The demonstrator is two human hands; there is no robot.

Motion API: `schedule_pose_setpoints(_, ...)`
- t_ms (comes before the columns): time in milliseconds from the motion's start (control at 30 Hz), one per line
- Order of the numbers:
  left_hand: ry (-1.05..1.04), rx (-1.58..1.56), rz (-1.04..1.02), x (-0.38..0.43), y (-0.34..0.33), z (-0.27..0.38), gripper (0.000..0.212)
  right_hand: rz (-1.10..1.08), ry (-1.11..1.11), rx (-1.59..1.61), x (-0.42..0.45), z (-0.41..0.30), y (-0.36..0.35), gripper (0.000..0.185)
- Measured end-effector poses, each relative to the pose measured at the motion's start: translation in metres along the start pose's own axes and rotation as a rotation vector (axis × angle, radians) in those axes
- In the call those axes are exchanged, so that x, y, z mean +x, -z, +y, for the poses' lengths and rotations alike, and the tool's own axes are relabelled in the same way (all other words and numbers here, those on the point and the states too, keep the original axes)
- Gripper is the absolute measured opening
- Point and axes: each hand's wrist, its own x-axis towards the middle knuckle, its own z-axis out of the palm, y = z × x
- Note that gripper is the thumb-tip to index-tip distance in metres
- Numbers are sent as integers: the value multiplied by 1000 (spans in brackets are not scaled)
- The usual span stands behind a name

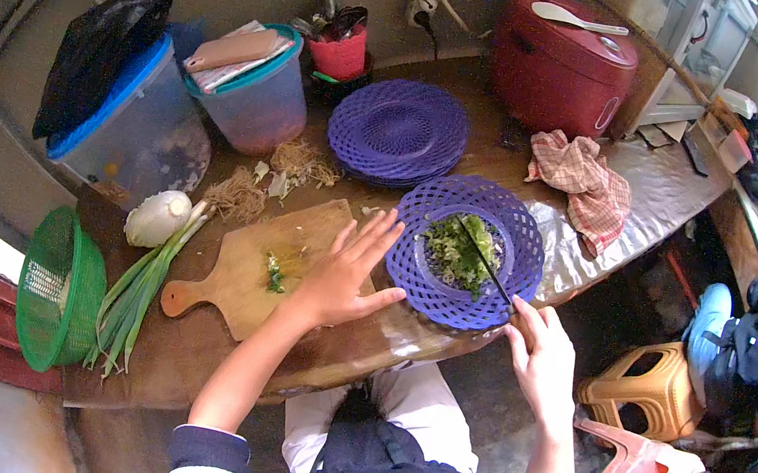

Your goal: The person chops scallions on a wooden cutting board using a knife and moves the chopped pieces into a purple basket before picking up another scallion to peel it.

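Observation:
My right hand (539, 357) grips a knife (484, 258) by its handle; the dark blade lies over chopped greens (459, 250) in a woven purple plastic plate (409, 283). With fingers spread, my left hand (342, 275) is over the right side of a wooden cutting board (241, 274), near the plate's left rim, and holds nothing. A few green bits (275, 273) lie on the board. To its left are a bunch of green onions (145, 287) and a white cabbage-like vegetable (156, 218). Root trimmings (235, 196) lie behind the board.
Stacked purple plates (397, 130) stand behind, beside lidded plastic containers (252, 95) and a pink utensil cup (338, 53). A red rice cooker (561, 71) and checked cloth (579, 184) are at the back right. A green basket (61, 292) leans at left; a stool (647, 387) stands right.

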Motion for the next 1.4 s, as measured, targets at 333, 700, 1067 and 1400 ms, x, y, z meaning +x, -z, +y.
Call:
schedule_pose_setpoints(333, -42, 34, -12, 20, -15, -2, 76, -36, -25, 32, 4, 8, 8, 34)
schedule_pose_setpoints(700, 296, 81, 82, -71, 24, -26, 65, -224, 183, 295, 18, -55, -37, 34)
schedule_pose_setpoints(1067, 381, -142, 514, -126, 26, -67, 54, -381, 343, 287, 37, -98, -82, 34)
schedule_pose_setpoints(1400, 416, 40, 653, -134, 25, -71, 45, -518, 386, 327, 9, -111, -77, 38)
